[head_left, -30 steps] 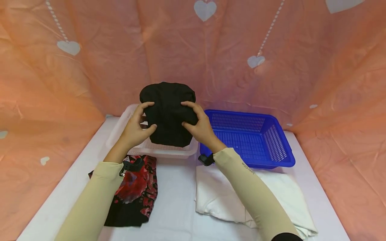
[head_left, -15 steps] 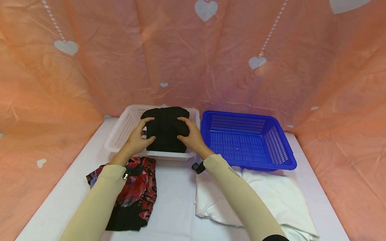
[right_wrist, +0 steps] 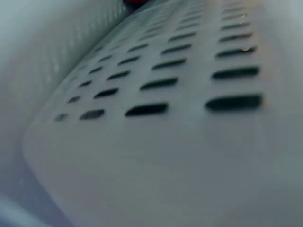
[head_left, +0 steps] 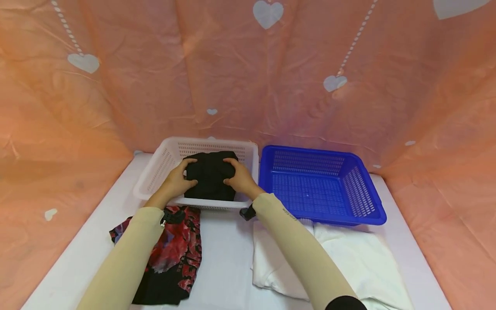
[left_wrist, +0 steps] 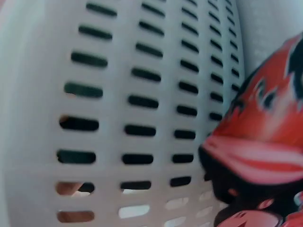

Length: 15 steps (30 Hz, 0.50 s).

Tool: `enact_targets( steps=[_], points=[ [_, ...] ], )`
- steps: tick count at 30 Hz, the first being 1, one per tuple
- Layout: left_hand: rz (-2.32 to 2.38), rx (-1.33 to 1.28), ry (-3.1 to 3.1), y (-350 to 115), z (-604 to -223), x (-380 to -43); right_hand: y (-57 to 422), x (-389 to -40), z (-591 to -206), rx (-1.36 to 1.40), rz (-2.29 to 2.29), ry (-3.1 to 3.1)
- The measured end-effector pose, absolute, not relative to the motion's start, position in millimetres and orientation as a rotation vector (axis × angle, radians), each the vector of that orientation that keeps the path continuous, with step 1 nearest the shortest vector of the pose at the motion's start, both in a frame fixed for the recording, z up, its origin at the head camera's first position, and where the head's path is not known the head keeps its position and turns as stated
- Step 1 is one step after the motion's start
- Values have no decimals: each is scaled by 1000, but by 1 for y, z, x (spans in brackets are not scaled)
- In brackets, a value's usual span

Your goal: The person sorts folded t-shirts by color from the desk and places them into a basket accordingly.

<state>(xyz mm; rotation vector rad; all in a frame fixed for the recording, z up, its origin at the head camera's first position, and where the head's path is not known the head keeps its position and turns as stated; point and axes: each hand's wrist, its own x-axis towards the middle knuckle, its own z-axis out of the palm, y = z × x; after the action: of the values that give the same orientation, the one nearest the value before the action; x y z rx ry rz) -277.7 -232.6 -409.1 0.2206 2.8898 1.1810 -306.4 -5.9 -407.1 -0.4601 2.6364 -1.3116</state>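
Observation:
A folded black garment [head_left: 210, 175] lies inside the pale plastic basket [head_left: 156, 165], at its front middle. My left hand [head_left: 176, 180] grips the garment's left side, fingers on top and thumb nearer me. On its right side my right hand [head_left: 241, 177] holds it the same way. Both wrist views are mostly filled by the slotted wall of the pale basket [left_wrist: 111, 142]; through a few slots in the left wrist view, bits of a hand and dark cloth show. The garment's underside is hidden.
To the right stands a blue plastic basket [head_left: 321, 215]. In front of it lies a folded white cloth [head_left: 360, 258], partly under the right forearm. A black garment with red flowers [head_left: 178, 254] lies before the pale basket. An orange curtain with hearts [head_left: 232, 64] hangs behind the table.
Both hands have lowered the black garment from above the pale basket down into it. The flowered garment, the white cloth and the blue basket stay in place.

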Motion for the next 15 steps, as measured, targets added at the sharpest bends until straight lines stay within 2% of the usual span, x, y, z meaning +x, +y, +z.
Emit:
enact_targets(
  steps=[15],
  points=[
    [1203, 243, 2895, -243, -408, -280, -12, -306, -407, -472, -1125, 2730]
  ],
)
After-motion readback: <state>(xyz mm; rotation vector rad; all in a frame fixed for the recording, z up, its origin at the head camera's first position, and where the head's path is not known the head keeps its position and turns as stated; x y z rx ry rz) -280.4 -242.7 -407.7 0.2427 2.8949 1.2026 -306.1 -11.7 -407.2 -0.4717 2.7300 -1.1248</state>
